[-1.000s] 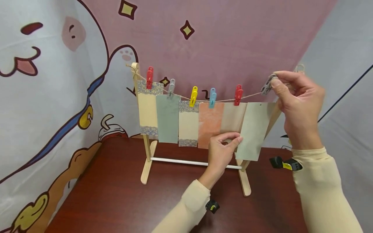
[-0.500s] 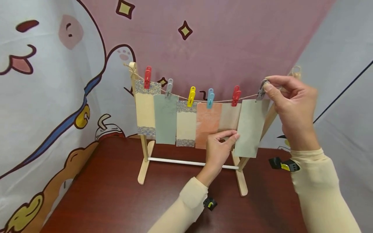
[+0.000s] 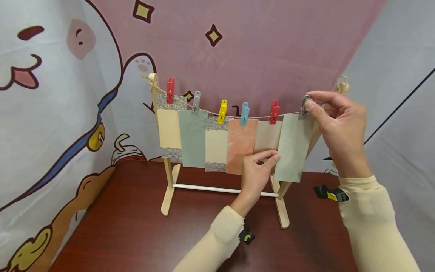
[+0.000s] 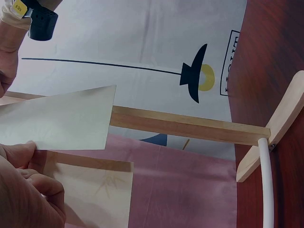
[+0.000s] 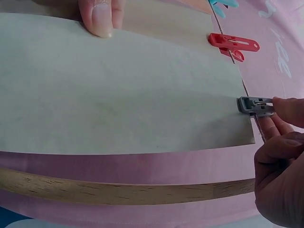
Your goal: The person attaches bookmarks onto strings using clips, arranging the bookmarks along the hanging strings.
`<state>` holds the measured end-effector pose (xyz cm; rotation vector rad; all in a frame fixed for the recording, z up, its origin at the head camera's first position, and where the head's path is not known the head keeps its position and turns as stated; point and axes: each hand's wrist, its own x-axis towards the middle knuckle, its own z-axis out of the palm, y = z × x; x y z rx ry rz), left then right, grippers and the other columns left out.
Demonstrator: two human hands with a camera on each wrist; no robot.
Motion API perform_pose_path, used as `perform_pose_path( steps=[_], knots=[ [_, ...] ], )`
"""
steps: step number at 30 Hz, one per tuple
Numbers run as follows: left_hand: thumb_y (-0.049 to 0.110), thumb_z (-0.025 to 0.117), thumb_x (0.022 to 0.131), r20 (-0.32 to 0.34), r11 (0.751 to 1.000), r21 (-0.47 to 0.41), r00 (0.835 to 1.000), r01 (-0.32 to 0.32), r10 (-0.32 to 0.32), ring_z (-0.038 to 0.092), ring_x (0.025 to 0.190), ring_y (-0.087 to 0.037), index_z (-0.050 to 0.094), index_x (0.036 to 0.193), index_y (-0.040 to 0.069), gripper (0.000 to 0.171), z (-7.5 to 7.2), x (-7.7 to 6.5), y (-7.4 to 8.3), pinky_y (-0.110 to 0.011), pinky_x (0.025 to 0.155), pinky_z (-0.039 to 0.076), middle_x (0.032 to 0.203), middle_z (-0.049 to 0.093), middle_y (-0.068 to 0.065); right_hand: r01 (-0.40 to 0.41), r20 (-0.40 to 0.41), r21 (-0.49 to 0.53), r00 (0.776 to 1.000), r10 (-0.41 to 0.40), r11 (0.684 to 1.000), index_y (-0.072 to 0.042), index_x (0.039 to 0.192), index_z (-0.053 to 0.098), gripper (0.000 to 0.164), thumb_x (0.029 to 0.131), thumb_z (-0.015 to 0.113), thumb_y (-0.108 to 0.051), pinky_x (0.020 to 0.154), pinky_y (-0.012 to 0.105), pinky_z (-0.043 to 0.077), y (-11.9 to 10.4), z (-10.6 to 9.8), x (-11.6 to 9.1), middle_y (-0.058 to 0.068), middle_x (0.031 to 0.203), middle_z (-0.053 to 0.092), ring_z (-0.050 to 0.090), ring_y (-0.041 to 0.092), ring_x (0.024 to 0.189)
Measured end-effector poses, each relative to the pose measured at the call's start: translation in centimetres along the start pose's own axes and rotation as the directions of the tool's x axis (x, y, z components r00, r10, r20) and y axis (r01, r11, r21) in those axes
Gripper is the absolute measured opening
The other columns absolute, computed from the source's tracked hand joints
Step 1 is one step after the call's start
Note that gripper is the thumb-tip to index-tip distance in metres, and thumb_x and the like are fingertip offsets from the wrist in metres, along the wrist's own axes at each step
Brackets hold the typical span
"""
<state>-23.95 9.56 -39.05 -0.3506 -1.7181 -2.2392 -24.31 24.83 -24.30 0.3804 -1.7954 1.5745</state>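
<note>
Up at the right end of the string, right hand pinching a grey clothespin between thumb and fingertips, clip set on the top corner of a pale green card. Seen from the right wrist view, same grey clothespin gripping the card's corner right at the string, fingers curled round its tail. Lower down, left hand pinching the pale green card's left edge between thumb and forefinger, other fingers curled beneath; in the left wrist view, card held beside the thumb, with the beige card just behind it. Pale green card hanging last on the right of the row, slightly tilted, overlapping the beige card next to it.

Along the string, from the left: red clothespin on a cream card with patterned bands, grey clothespin on a blue-green card, yellow clothespin on another banded card, blue clothespin on an orange card, red clothespin on the beige one. All hung from a small wooden rack with a white crossbar, standing on a dark red-brown desk. Behind, pink cartoon backdrop.
</note>
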Motion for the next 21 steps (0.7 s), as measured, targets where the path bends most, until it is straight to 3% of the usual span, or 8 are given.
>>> perform_pose_path(
  steps=[5, 9, 13, 18, 21],
  knots=[
    [0.004, 0.087, 0.092, -0.003, 1.0, -0.012, 1.0, -0.001, 0.001, 0.062, 0.075, 0.0, 0.088, 0.099, 0.003, 0.007, 0.1, 0.0, 0.0, -0.018, 0.063, 0.043, 0.09, 0.081, 0.007, 0.001, 0.01, -0.04, 1.0, -0.001, 0.999, 0.004, 0.113, 0.083, 0.022, 0.093, 0.087, -0.002, 0.048, 0.021, 0.031, -0.1, 0.1, -0.2, 0.006, 0.084, 0.075, 0.043, 0.012, 0.054],
    [0.003, 0.086, 0.093, -0.006, 0.999, -0.033, 1.0, 0.007, -0.007, 0.054, 0.063, 0.0, 0.087, 0.099, 0.003, 0.007, 0.2, -0.1, 0.0, -0.017, 0.055, 0.04, 0.088, 0.081, 0.006, 0.021, 0.022, -0.165, 1.0, -0.018, 0.986, -0.001, 0.118, 0.083, 0.023, 0.096, 0.085, -0.006, 0.047, 0.022, 0.028, -0.2, 0.1, -0.4, 0.001, 0.077, 0.069, 0.039, 0.013, 0.053],
    [0.003, 0.085, 0.094, -0.001, 1.0, -0.027, 1.0, -0.005, 0.005, 0.053, 0.061, 0.0, 0.087, 0.099, 0.003, 0.006, 0.1, -0.2, -0.3, -0.017, 0.054, 0.04, 0.088, 0.08, 0.005, 0.087, 0.036, -0.255, 0.996, -0.081, 0.963, -0.001, 0.123, 0.082, 0.025, 0.098, 0.082, -0.007, 0.048, 0.023, 0.026, -0.1, 0.2, -0.9, -0.002, 0.071, 0.061, 0.035, 0.012, 0.053],
    [0.007, 0.083, 0.097, 0.037, 0.991, 0.114, 0.997, -0.071, 0.067, 0.047, 0.06, 0.0, 0.087, 0.103, 0.007, 0.008, -0.5, -0.6, -0.5, -0.018, 0.056, 0.037, 0.091, 0.079, 0.008, 0.255, 0.038, -0.315, 0.966, -0.256, 0.914, 0.002, 0.127, 0.079, 0.027, 0.102, 0.073, -0.005, 0.051, 0.022, 0.025, -0.1, 0.4, -2.3, 0.001, 0.067, 0.046, 0.033, 0.009, 0.055],
    [0.01, 0.081, 0.098, 0.054, 0.965, 0.233, 0.992, -0.122, 0.113, 0.039, 0.053, 0.0, 0.085, 0.106, 0.01, 0.009, -1.3, -1.3, -0.3, -0.019, 0.051, 0.032, 0.081, 0.072, 0.011, 0.275, -0.014, -0.347, 0.955, -0.298, 0.897, -0.001, 0.127, 0.08, 0.027, 0.103, 0.07, -0.006, 0.054, 0.019, 0.03, 0.1, 0.3, -3.4, -0.001, 0.08, 0.058, 0.039, 0.007, 0.059]
  ],
)
